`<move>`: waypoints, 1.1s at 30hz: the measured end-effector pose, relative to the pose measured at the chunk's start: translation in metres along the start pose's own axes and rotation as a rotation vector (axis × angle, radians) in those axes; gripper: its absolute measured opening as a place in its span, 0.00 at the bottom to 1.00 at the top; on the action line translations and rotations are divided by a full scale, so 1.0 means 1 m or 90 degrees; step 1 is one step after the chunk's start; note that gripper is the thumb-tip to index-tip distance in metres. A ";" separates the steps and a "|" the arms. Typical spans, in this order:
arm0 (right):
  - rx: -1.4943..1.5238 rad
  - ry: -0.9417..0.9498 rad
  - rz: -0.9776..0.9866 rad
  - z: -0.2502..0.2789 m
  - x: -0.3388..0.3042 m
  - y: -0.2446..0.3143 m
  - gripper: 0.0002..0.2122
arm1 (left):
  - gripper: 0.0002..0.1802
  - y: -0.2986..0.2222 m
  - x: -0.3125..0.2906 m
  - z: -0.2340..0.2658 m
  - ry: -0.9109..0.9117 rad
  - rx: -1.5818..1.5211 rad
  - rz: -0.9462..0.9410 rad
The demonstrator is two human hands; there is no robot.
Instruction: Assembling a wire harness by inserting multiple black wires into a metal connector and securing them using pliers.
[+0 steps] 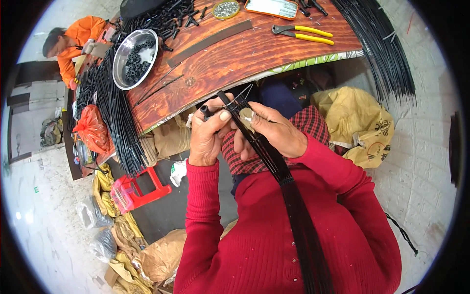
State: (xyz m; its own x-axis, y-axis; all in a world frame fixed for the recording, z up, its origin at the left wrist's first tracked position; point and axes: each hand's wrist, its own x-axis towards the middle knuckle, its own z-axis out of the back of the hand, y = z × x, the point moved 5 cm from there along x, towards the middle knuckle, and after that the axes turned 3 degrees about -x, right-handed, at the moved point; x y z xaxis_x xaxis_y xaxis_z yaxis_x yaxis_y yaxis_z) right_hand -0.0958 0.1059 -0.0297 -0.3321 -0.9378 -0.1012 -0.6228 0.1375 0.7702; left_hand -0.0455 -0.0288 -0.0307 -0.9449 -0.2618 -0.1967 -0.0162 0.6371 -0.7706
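Observation:
My left hand (209, 128) is closed, pinching near the upper end of a bundle of thin black ribs (276, 159), which look like umbrella ribs. A short black tubular piece (205, 112) with a hollow end pokes out between its fingers. Across from it, my right hand (274, 128) closes on the same bundle, the thumb pressing from above. A beige wrap (247, 117) covers that thumb's tip. Thin wires (243, 93) stick out at the bundle's upper end; their joint is partly hidden by fingers. The ribs run down over my red sweater to the lower edge.
On the wooden table (215, 63) are yellow-handled pliers (303, 35), a steel bowl (115, 68) of small black parts, a flat dark strip (210, 43) and loose rods. Rib bundles overhang both sides. A red stool (159, 183) stands left. A person in orange (85, 32) works beyond.

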 end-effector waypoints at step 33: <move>-0.119 -0.098 0.082 -0.018 -0.005 0.010 0.17 | 0.14 0.004 -0.026 -0.026 0.021 -0.034 -0.089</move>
State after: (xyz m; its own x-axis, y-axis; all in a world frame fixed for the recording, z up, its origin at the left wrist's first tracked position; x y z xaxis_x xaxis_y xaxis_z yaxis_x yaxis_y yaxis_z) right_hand -0.0876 0.1062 -0.0099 -0.5132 -0.8546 -0.0789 -0.4322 0.1780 0.8840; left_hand -0.0292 -0.0006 -0.0132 -0.9424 -0.3272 -0.0695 -0.1644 0.6340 -0.7556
